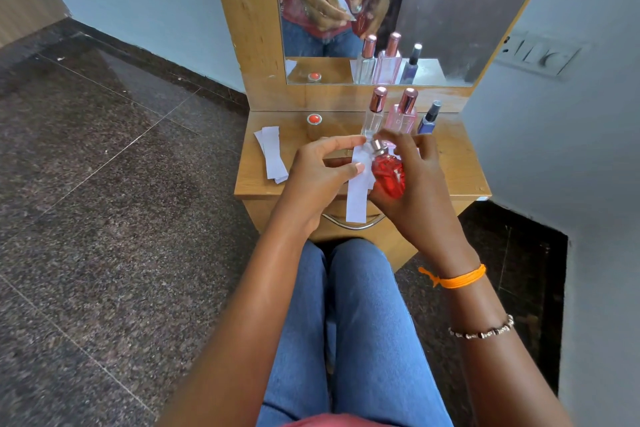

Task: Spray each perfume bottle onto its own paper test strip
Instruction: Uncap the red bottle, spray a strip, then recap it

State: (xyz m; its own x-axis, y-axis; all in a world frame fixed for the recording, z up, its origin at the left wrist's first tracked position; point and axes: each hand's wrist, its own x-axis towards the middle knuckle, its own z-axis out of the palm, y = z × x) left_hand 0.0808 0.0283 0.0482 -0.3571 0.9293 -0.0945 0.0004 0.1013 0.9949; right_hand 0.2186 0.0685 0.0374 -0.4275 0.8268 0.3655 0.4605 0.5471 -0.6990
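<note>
My right hand (420,180) grips a red perfume bottle (388,174) with a silver nozzle, one finger over the top. My left hand (320,172) pinches a white paper strip (358,196) held upright right beside the nozzle; the strip hangs down past the dresser's front edge. At the back of the wooden dresser top (457,163) stand a clear bottle with a rose cap (374,113), a pink bottle (403,118) and a small blue bottle (429,120). A pile of spare white strips (272,152) lies at the left.
A red cap (314,119) lies on the dresser near the mirror (381,10). A metal drawer handle (356,224) sits below the front edge. My knees in blue jeans are close to the dresser. A wall stands at the right, dark stone floor at the left.
</note>
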